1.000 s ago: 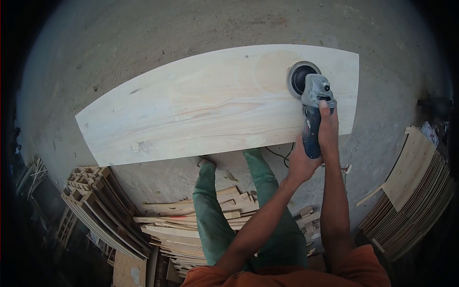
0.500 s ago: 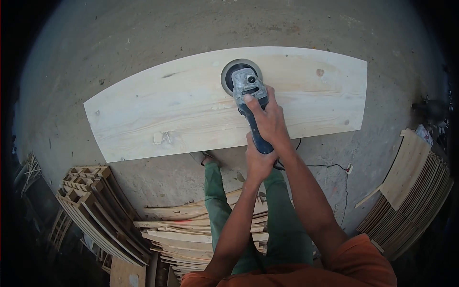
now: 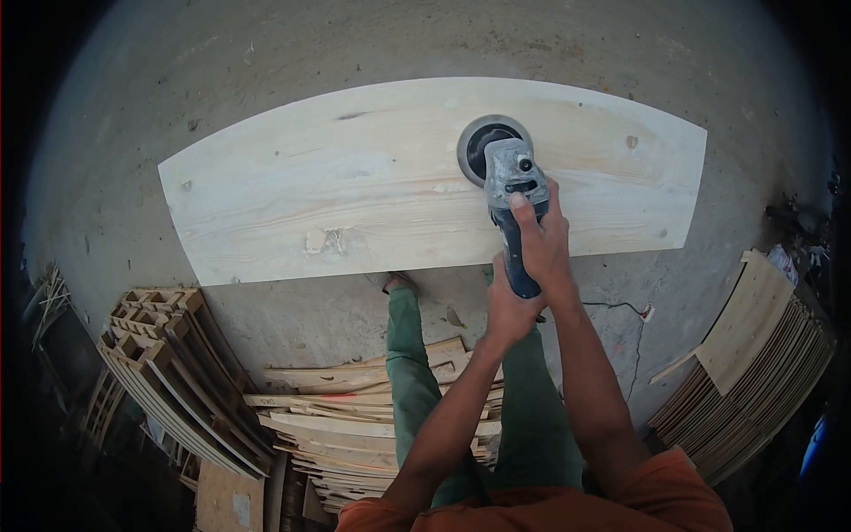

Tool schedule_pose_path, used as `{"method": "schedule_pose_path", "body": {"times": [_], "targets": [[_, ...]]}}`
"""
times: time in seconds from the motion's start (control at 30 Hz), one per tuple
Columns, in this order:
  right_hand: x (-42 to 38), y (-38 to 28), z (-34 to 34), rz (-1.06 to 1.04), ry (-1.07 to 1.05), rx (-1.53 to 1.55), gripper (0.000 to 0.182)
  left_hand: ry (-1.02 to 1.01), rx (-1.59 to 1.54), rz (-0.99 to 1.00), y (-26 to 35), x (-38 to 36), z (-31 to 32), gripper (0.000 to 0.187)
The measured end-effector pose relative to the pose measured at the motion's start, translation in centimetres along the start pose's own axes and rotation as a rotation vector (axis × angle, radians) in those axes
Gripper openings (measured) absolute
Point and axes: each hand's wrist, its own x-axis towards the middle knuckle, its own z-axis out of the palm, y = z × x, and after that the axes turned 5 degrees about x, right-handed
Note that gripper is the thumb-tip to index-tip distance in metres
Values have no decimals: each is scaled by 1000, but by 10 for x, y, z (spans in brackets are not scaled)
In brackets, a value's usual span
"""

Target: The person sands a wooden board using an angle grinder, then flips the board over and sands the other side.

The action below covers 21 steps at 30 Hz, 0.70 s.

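Note:
An angle grinder (image 3: 516, 177) with a round disc (image 3: 477, 146) rests over a pale wooden board (image 3: 292, 195) with a curved far edge. My right hand (image 3: 542, 238) is wrapped round the grinder's body just behind its grey head, thumb on top. Farther back, my left hand (image 3: 514, 306) grips the rear end of the dark handle. The disc lies right of the board's middle, toward the far edge; its underside is hidden. Knots and a rough light patch (image 3: 316, 240) mark the wood.
Stacked curved wooden strips (image 3: 355, 434) lie around my legs. A wooden stack (image 3: 168, 355) stands at the left and a pile of panels (image 3: 736, 390) at the right. A black cord (image 3: 612, 305) crosses the concrete floor (image 3: 292, 328).
Both hands have carried the grinder a little to the right across the board. The camera view has tilted slightly. My grip stays the same.

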Motion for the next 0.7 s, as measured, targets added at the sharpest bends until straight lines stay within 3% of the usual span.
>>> {"method": "schedule_pose_path", "body": {"times": [0.23, 0.43, 0.53, 0.7], "targets": [[7, 16, -44, 34, 55, 71, 72, -108, 60, -83, 5, 4, 34, 75], [10, 38, -102, -32, 158, 24, 69, -116, 105, -20, -9, 3, 92, 77], [12, 40, -127, 31, 260, 80, 68, -223, 196, -6, -6, 8, 111, 76], [11, 38, -105, -22, 223, 34, 69, -169, 137, 0, 1, 0, 88, 74]]}}
